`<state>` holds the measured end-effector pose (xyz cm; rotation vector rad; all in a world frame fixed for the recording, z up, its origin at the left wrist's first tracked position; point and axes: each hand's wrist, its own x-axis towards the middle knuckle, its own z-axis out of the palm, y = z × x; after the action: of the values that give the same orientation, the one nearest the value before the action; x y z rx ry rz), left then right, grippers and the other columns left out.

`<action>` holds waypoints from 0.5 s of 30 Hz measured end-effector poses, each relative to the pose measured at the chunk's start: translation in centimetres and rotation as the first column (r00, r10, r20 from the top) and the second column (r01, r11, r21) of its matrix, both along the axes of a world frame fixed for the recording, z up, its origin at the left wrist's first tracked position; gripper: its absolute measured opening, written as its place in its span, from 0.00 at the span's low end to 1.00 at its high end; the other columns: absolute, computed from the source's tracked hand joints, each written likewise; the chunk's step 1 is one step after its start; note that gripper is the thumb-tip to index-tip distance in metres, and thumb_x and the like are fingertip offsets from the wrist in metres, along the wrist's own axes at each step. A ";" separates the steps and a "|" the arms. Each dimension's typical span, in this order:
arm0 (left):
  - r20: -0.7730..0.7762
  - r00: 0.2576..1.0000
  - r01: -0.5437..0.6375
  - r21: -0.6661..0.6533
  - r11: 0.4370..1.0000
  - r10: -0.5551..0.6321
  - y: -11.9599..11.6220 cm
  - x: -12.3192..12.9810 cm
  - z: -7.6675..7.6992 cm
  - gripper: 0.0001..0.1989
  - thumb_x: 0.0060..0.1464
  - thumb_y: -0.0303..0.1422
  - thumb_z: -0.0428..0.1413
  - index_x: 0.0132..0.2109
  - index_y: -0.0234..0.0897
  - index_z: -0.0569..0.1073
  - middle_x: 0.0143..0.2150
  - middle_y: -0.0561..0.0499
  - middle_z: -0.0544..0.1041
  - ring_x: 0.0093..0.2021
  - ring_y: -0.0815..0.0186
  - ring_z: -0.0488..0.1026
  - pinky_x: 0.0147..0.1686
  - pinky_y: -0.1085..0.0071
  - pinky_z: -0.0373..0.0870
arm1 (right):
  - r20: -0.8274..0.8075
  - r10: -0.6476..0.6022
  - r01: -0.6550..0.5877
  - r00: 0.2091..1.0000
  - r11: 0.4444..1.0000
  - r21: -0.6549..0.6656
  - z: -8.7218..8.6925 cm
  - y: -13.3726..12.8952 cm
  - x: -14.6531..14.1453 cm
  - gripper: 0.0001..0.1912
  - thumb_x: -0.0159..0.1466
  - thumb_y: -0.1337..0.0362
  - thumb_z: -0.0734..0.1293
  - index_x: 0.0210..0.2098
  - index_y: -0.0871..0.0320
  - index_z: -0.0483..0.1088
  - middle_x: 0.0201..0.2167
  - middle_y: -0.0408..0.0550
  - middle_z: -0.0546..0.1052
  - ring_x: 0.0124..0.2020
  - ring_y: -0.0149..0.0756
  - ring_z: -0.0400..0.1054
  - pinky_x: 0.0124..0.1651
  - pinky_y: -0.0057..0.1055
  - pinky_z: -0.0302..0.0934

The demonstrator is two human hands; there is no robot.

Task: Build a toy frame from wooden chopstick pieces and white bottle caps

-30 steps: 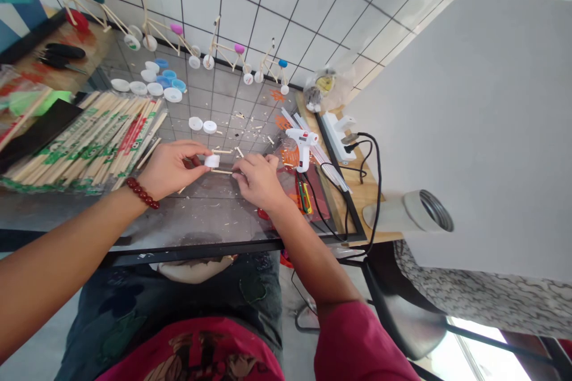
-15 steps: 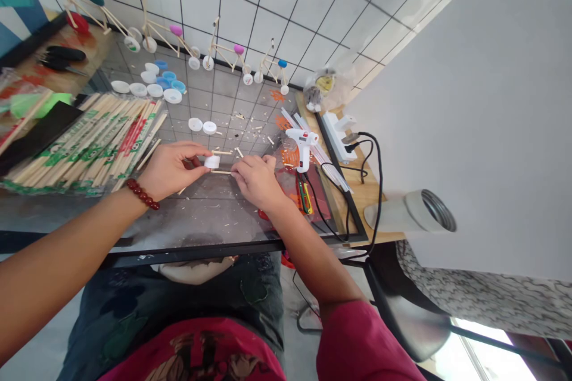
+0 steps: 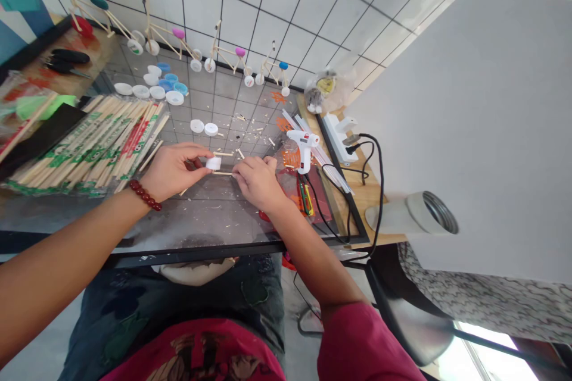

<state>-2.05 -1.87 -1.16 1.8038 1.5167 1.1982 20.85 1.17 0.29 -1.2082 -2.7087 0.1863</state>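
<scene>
Over on the left, clear wrappers (image 3: 69, 158) printed in green and red lay in a broad heap, each packed with pale chopsticks (image 3: 105, 108). Back by the wall sat a see-through bag (image 3: 342, 92), something yellow and something grey inside, too blurred to name.

And to the middle of the table (image 3: 214, 214), where both hands were at work! The left hand (image 3: 172, 169) came in palm down, bead bracelet (image 3: 145, 195) at the wrist, thumb and index finger pinched close around a white cap (image 3: 213, 164), the other fingers curled behind. Opposite, the right hand (image 3: 257, 178) had its back up, fingers bunched and nearly closed, tips together on the right end of a thin stick (image 3: 222, 174).

That stick ran left to right, almost in line with the table's near edge, its left end just below the cap. The cap was between the two hands, just off the surface or on it, hard to say; it turned its side wall to the camera, and which face was hollow could not be made out.

Just beyond, two loose caps (image 3: 204, 127) lay side by side. The glue gun (image 3: 305, 146) stood near the right hand, nozzle leftward.
</scene>
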 end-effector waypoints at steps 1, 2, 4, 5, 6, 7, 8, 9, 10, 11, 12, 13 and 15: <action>0.000 1.000 0.000 0.000 1.000 0.000 0.0 0.0 0.0 0.18 0.51 0.48 0.65 0.42 0.39 0.86 0.46 0.44 0.84 0.29 0.66 0.76 0.31 0.67 0.79 | -0.001 0.000 0.000 1.000 1.000 0.000 0.0 0.0 0.0 0.11 0.75 0.67 0.61 0.45 0.57 0.77 0.47 0.52 0.81 0.50 0.45 0.67 0.52 0.42 0.42; -0.001 1.000 0.000 -0.002 1.000 0.000 0.0 0.0 0.0 0.18 0.51 0.47 0.65 0.42 0.39 0.86 0.46 0.44 0.84 0.29 0.66 0.76 0.31 0.67 0.79 | -0.002 0.000 0.000 1.000 1.000 0.001 -0.1 0.0 0.0 0.11 0.75 0.67 0.61 0.45 0.57 0.77 0.46 0.52 0.81 0.50 0.45 0.67 0.53 0.42 0.41; -0.003 1.000 0.001 -0.007 1.000 -0.001 0.0 0.0 0.0 0.18 0.51 0.47 0.65 0.42 0.40 0.86 0.47 0.44 0.84 0.29 0.66 0.76 0.31 0.67 0.80 | -0.004 0.001 -0.001 1.000 1.000 0.004 -0.1 0.1 0.0 0.11 0.75 0.67 0.61 0.45 0.57 0.77 0.46 0.52 0.81 0.50 0.45 0.67 0.52 0.42 0.41; -0.003 1.000 0.000 -0.009 1.000 0.000 0.0 0.0 0.0 0.18 0.51 0.47 0.65 0.42 0.40 0.86 0.47 0.44 0.84 0.29 0.66 0.76 0.31 0.66 0.80 | -0.005 0.003 -0.003 1.000 1.000 0.008 -0.2 0.1 0.0 0.11 0.75 0.67 0.61 0.45 0.57 0.77 0.46 0.52 0.81 0.50 0.45 0.67 0.52 0.42 0.41; -0.002 1.000 -0.002 -0.010 1.000 0.002 0.0 0.0 0.0 0.18 0.51 0.47 0.65 0.42 0.40 0.86 0.47 0.44 0.84 0.29 0.66 0.76 0.31 0.66 0.80 | -0.007 0.005 -0.005 1.000 1.000 0.011 -0.2 0.1 0.0 0.12 0.75 0.67 0.61 0.45 0.57 0.77 0.46 0.53 0.81 0.50 0.45 0.67 0.52 0.42 0.41; 0.000 1.000 -0.005 -0.010 1.000 0.005 0.0 0.0 0.0 0.18 0.51 0.47 0.65 0.42 0.40 0.86 0.47 0.44 0.84 0.29 0.66 0.76 0.31 0.66 0.80 | -0.007 0.007 -0.007 1.000 1.000 0.015 -0.2 0.1 0.0 0.12 0.75 0.67 0.61 0.45 0.57 0.77 0.46 0.53 0.81 0.50 0.46 0.67 0.52 0.42 0.41; 0.002 1.000 -0.009 -0.008 1.000 0.009 0.0 0.0 0.0 0.18 0.51 0.47 0.65 0.42 0.40 0.86 0.47 0.44 0.84 0.29 0.66 0.76 0.31 0.66 0.80 | -0.007 0.010 -0.010 1.000 1.000 0.018 -0.1 0.0 0.0 0.12 0.75 0.67 0.60 0.45 0.57 0.77 0.46 0.54 0.81 0.50 0.46 0.66 0.51 0.42 0.42; 0.004 1.000 -0.011 -0.006 1.000 0.011 0.0 0.1 0.0 0.18 0.51 0.47 0.65 0.42 0.39 0.86 0.47 0.44 0.84 0.29 0.66 0.76 0.31 0.66 0.80 | -0.006 0.012 -0.012 1.000 1.000 0.020 -0.1 0.0 0.0 0.12 0.75 0.67 0.60 0.45 0.57 0.77 0.46 0.54 0.81 0.50 0.46 0.66 0.51 0.42 0.42; 0.006 1.000 -0.012 -0.005 1.000 0.012 0.0 0.1 0.0 0.18 0.51 0.47 0.65 0.41 0.39 0.86 0.46 0.44 0.84 0.29 0.66 0.76 0.31 0.66 0.80 | -0.005 0.012 -0.012 1.000 1.000 0.020 -0.1 0.0 0.0 0.12 0.75 0.67 0.60 0.45 0.57 0.76 0.46 0.54 0.81 0.50 0.46 0.66 0.51 0.41 0.42; 0.007 1.000 -0.011 -0.003 1.000 0.011 0.0 0.1 0.1 0.18 0.51 0.47 0.66 0.41 0.39 0.86 0.46 0.44 0.84 0.29 0.66 0.76 0.31 0.66 0.80 | -0.003 0.012 -0.012 1.000 1.000 0.019 -0.1 0.0 0.0 0.12 0.75 0.67 0.60 0.45 0.57 0.76 0.46 0.55 0.81 0.50 0.46 0.66 0.51 0.41 0.42; 0.007 1.000 -0.008 -0.002 1.000 0.008 -0.1 0.1 0.1 0.18 0.51 0.48 0.66 0.41 0.39 0.86 0.46 0.43 0.84 0.29 0.66 0.76 0.31 0.66 0.80 | -0.001 0.011 -0.011 1.000 1.000 0.017 0.0 0.0 0.0 0.12 0.75 0.67 0.60 0.45 0.57 0.76 0.46 0.55 0.81 0.49 0.46 0.66 0.51 0.41 0.42; 0.008 1.000 -0.004 0.000 1.000 0.004 -0.1 0.1 0.1 0.19 0.51 0.48 0.66 0.41 0.39 0.86 0.46 0.43 0.84 0.29 0.66 0.76 0.31 0.66 0.80 | 0.001 0.011 -0.011 1.000 1.000 0.015 0.0 0.0 0.0 0.13 0.75 0.66 0.60 0.45 0.57 0.76 0.46 0.54 0.81 0.49 0.46 0.66 0.51 0.41 0.42; 0.010 1.000 -0.001 0.004 1.000 0.001 -0.1 0.1 0.1 0.19 0.51 0.49 0.66 0.41 0.38 0.86 0.46 0.43 0.84 0.29 0.65 0.77 0.31 0.66 0.80 | 0.006 0.009 -0.009 1.000 1.000 0.011 0.0 0.0 0.0 0.13 0.76 0.66 0.60 0.45 0.57 0.76 0.46 0.54 0.81 0.49 0.45 0.66 0.51 0.42 0.41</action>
<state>-1.98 -1.92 -1.02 1.7975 1.5112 1.2098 20.84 1.14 0.34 -1.1960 -2.7167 0.1684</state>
